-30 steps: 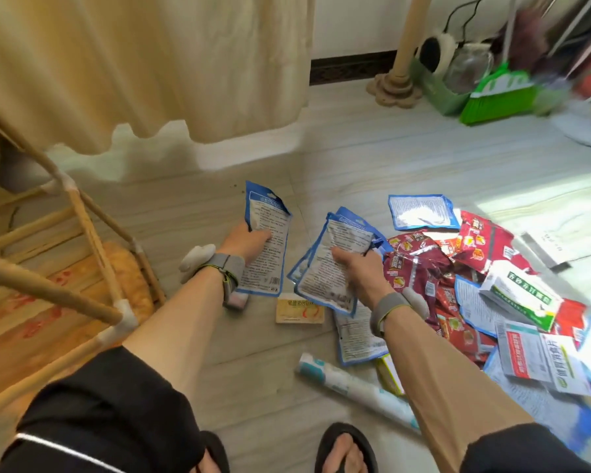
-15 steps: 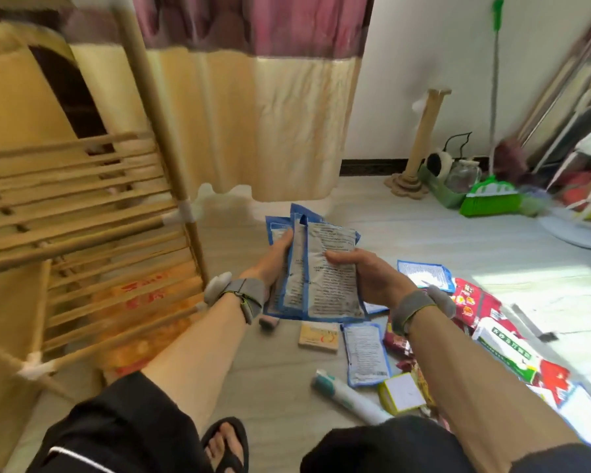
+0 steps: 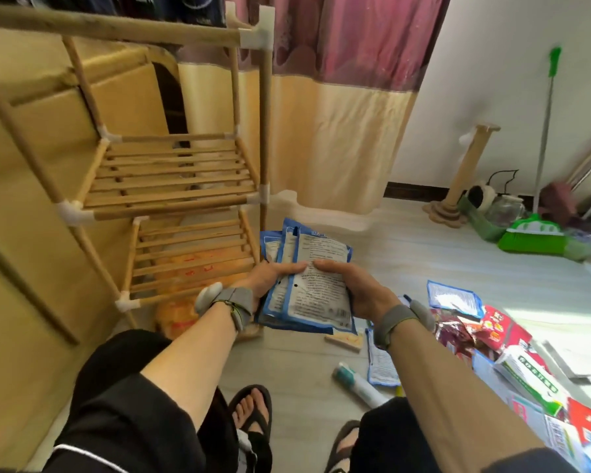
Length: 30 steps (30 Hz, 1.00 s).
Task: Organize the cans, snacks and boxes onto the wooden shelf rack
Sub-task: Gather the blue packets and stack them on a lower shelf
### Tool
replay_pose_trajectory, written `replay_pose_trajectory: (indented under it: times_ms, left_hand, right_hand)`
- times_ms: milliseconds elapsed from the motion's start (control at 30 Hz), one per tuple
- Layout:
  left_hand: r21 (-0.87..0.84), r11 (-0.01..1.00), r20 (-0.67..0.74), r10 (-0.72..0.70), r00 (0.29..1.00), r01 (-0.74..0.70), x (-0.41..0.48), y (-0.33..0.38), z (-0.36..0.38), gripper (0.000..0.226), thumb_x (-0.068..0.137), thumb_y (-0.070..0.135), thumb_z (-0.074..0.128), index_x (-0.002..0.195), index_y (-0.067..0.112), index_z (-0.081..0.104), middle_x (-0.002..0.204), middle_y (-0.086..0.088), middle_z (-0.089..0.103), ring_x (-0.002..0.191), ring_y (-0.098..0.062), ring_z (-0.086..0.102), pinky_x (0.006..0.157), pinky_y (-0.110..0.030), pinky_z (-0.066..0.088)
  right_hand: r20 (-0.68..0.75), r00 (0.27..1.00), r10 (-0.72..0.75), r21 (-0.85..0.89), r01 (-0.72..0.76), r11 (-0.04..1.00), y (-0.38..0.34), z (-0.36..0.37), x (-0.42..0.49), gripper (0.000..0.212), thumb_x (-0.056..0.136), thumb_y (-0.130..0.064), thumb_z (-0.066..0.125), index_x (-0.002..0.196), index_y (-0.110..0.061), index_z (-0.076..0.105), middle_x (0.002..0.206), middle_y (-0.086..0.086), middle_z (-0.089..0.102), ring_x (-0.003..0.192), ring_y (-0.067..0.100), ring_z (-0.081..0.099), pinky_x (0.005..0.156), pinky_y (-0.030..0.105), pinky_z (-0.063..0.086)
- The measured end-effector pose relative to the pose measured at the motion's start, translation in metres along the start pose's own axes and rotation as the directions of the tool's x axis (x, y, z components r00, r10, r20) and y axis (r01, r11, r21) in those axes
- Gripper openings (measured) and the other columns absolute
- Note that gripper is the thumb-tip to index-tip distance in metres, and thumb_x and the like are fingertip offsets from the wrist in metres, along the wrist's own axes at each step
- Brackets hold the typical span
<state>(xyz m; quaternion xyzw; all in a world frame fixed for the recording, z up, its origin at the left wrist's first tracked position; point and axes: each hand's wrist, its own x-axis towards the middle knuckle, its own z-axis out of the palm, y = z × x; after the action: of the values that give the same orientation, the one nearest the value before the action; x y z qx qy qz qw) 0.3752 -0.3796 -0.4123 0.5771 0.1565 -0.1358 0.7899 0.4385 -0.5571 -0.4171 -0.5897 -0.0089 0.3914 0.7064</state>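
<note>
Packets now nearer rack

I count three blue-edged packets stacked in my two hands, two more blue packets on the floor, one green-and-white box, one tube, one small flat box, two empty shelf tiers visible.

Maroon-and-cream curtain hangs far centre. Green broom leans on white wall far right, beside green dustpan and glass jar. Wooden post stand just left of them. Pale plank floor.
</note>
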Motion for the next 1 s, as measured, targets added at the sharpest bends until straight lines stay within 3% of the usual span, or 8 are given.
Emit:
replay_pose_trajectory:
  times_ms: [100, 233, 400, 533, 633, 833, 967, 1000]
  left_hand:
    - [0.14, 0.986, -0.115, -0.071, 0.991, 0.087, -0.015, -0.009, -0.028, 0.053, 0.087, 0.032, 0.074, 0.131, 0.005, 0.06, 0.11, -0.014, 0.073, 0.091, -0.028, 0.072, 0.091, -0.045, 0.057]
    - [0.332, 0.935, -0.436, 0.037, 0.899, 0.122, -0.024, -0.034, -0.054, 0.125, 0.057, 0.073, 0.079, 0.151, 0.027, 0.011, 0.144, -0.012, 0.047, 0.125, -0.034, 0.053, 0.108, -0.05, 0.043]
    - [0.396, 0.917, -0.655, 0.32, 0.685, -0.05, -0.043, -0.042, -0.068, 0.055, 0.083, 0.066, 0.055, 0.126, 0.033, 0.045, 0.131, -0.002, 0.055, 0.112, -0.024, 0.056, 0.099, -0.044, 0.046]
    - [0.246, 0.941, -0.449, 0.324, 0.833, -0.233, -0.053, -0.022, -0.066, 0.051, 0.105, 0.053, 0.024, 0.127, 0.022, 0.059, 0.125, 0.0, 0.062, 0.109, -0.019, 0.058, 0.098, -0.038, 0.043]
    - [0.127, 0.96, -0.383, 0.28, 0.88, -0.25, -0.054, -0.019, -0.087, 0.063, 0.094, 0.07, 0.036, 0.131, 0.023, 0.059, 0.121, -0.007, 0.069, 0.112, -0.026, 0.066, 0.101, -0.048, 0.049]
    - [-0.257, 0.95, -0.444, 0.047, 0.895, -0.177, -0.038, -0.046, -0.13, 0.08, 0.079, 0.079, 0.055, 0.129, 0.017, 0.063, 0.119, -0.015, 0.069, 0.11, -0.035, 0.065, 0.104, -0.053, 0.047]
    - [-0.375, 0.905, -0.572, -0.056, 0.819, -0.2, -0.037, -0.047, -0.149, 0.062, 0.088, 0.059, 0.05, 0.129, 0.013, 0.06, 0.118, -0.014, 0.068, 0.106, -0.035, 0.064, 0.092, -0.046, 0.052]
    - [-0.385, 0.899, -0.534, -0.034, 0.845, -0.208, -0.04, -0.042, -0.146, 0.056, 0.095, 0.054, 0.044, 0.127, 0.01, 0.061, 0.116, -0.015, 0.068, 0.105, -0.035, 0.063, 0.094, -0.046, 0.051]
  right_hand:
    - [-0.08, 0.997, -0.014, 0.008, 0.014, 1.0, 0.023, 0.025, 0.005, 0.043, 0.086, -0.014, 0.075, 0.125, -0.002, 0.063, 0.114, 0.019, 0.073, 0.1, 0.035, 0.073, 0.074, 0.039, 0.06]
    - [-0.166, 0.972, -0.169, -0.07, 0.16, 0.985, 0.042, 0.055, 0.014, 0.029, 0.081, -0.001, 0.076, 0.11, -0.002, 0.071, 0.107, 0.018, 0.075, 0.093, 0.034, 0.075, 0.084, 0.048, 0.061]
    - [-0.235, 0.929, -0.286, -0.191, 0.245, 0.951, 0.041, 0.096, 0.025, 0.019, 0.079, -0.002, 0.077, 0.097, -0.008, 0.075, 0.095, 0.01, 0.078, 0.085, 0.028, 0.076, 0.082, 0.048, 0.062]
    - [-0.168, 0.944, -0.283, -0.187, 0.252, 0.95, 0.034, 0.132, 0.029, 0.019, 0.081, 0.001, 0.073, 0.097, -0.008, 0.073, 0.097, 0.013, 0.077, 0.086, 0.028, 0.076, 0.079, 0.043, 0.063]
    - [-0.104, 0.971, -0.215, -0.057, 0.21, 0.976, 0.03, 0.156, 0.036, 0.022, 0.087, -0.004, 0.07, 0.108, -0.004, 0.07, 0.105, 0.018, 0.075, 0.092, 0.032, 0.074, 0.079, 0.041, 0.062]
    - [0.036, 0.999, 0.027, -0.211, -0.019, 0.977, 0.023, 0.174, 0.053, 0.061, 0.097, -0.07, 0.034, 0.107, -0.022, 0.071, 0.112, 0.004, 0.065, 0.105, 0.024, 0.061, 0.093, 0.041, 0.049]
    - [-0.051, 0.999, -0.019, -0.356, -0.001, 0.935, 0.037, 0.177, 0.077, 0.003, 0.097, -0.018, 0.061, 0.095, -0.015, 0.062, 0.094, 0.005, 0.06, 0.075, 0.012, 0.054, 0.058, 0.023, 0.042]
    - [-0.045, 0.999, -0.001, -0.358, -0.015, 0.934, 0.041, 0.178, 0.083, 0.008, 0.096, -0.014, 0.064, 0.089, -0.014, 0.059, 0.084, 0.002, 0.06, 0.071, 0.01, 0.055, 0.051, 0.019, 0.042]
